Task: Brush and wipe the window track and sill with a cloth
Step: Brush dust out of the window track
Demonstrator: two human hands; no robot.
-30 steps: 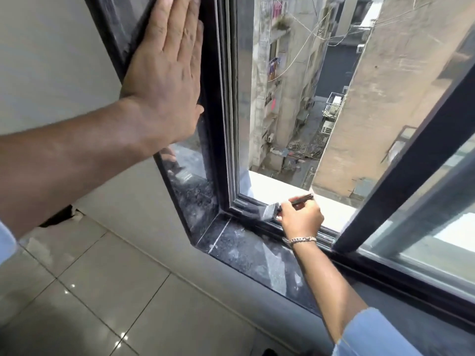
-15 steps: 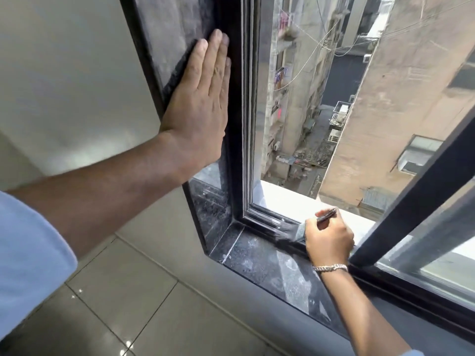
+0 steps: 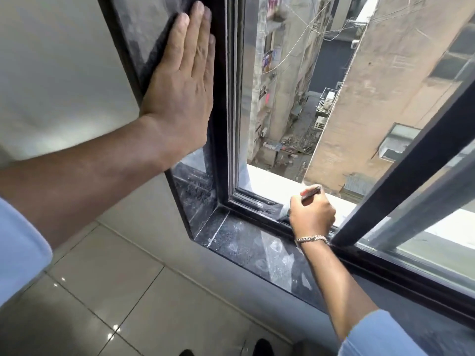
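My right hand (image 3: pixel 312 217) grips a small paintbrush (image 3: pixel 279 210) with a dark handle; its pale bristles rest in the black window track (image 3: pixel 253 201) near the lower left corner of the frame. My left hand (image 3: pixel 183 86) lies flat, fingers together, against the dark stone side reveal (image 3: pixel 138 27) of the window opening and holds nothing. The dark granite sill (image 3: pixel 257 247) below the track carries pale dust smears. No cloth is in view.
The sliding sash (image 3: pixel 401 191) stands slid partly open at the right, leaving an open gap onto a deep drop between buildings. A white outer ledge (image 3: pixel 270 178) lies beyond the track. Grey floor tiles (image 3: pixel 115 291) and my shoe tips (image 3: pixel 262 348) are below.
My right hand has shifted the brush a little rightwards along the track. My left hand stays flat on the side reveal; my head has moved, so the view sits lower and further right.
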